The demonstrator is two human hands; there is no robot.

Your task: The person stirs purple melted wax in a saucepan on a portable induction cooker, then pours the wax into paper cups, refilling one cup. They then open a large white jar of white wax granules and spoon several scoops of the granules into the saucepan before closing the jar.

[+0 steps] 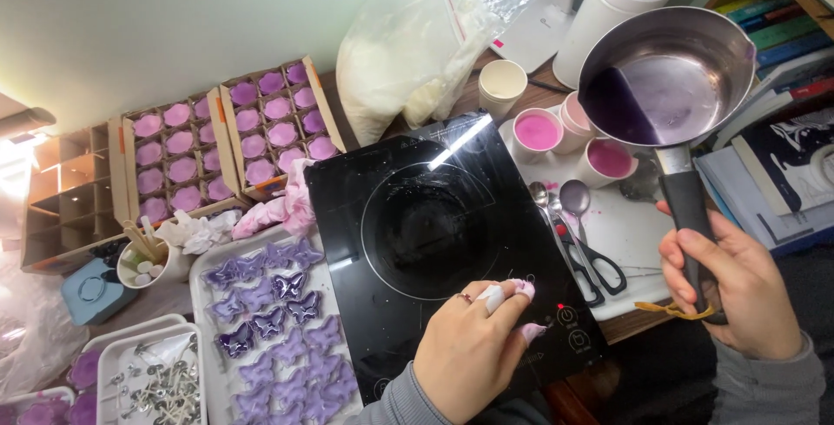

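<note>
The right hand [738, 290] has its fingers wrapped around the black handle of a steel saucepan [669, 73], held tilted above pink-filled cups [539, 134], with purple liquid pooled inside. It looks rigid, sloshy and probably hot, best gripped by that handle. The left hand [473, 351], fingers curled together, touches the black cooktop [443, 242] controls.

Left hand [473, 351]: palm down, knuckles toward camera, fingers curled, index fingertip extended forward and pressing down, long pale-pink nails, ring on one finger, grey sleeve at the wrist. Right hand [738, 290]: closed in a full wrap grip, thumb lying on top along the grip axis, wrist roughly straight, forearm entering from lower right in a grey sleeve. Hands well apart, left lower-centre, right at far right, both forearms coming up from the bottom edge.
</note>
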